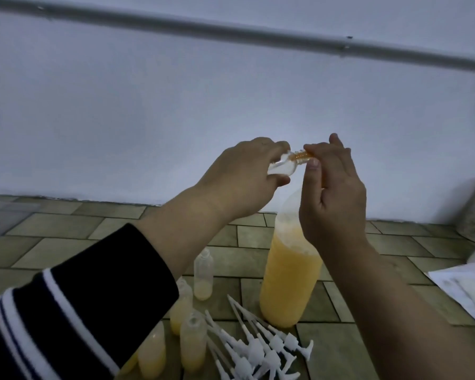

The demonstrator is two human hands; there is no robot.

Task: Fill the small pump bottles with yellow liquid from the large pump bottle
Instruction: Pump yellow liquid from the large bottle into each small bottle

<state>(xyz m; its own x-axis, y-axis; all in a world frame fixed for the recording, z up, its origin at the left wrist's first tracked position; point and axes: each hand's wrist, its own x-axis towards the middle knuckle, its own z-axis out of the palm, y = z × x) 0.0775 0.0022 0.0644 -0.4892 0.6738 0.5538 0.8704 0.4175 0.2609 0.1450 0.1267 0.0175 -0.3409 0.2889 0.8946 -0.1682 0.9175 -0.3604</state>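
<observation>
Left hand [244,171] wraps the body of a small clear plastic bottle [92,168], held tipped nearly sideways at chest height, neck toward the right. Right hand [331,187] pinches an orange nozzle [303,155], thumb and forefinger at the bottle's threaded neck, other fingers loose; nozzle seated in the mouth, I think.

Handling, judged: the bottle is thin, light and squeezable. Grip mid-body, gently; a hard squeeze would deform it. Any liquid on the neck will make it slick.

Below the right hand stands a tall translucent plastic bottle of yellow liquid [290,281], roughly two-thirds full. Likely heavy and top-wobbly, so hold it low if it needs steadying.

Further out on the tiled bench [395,352]: partly filled small bottles [194,344], uncapped, tip-prone. Just beside them, a pile of white plastic pump heads with dip tubes [258,349].
</observation>
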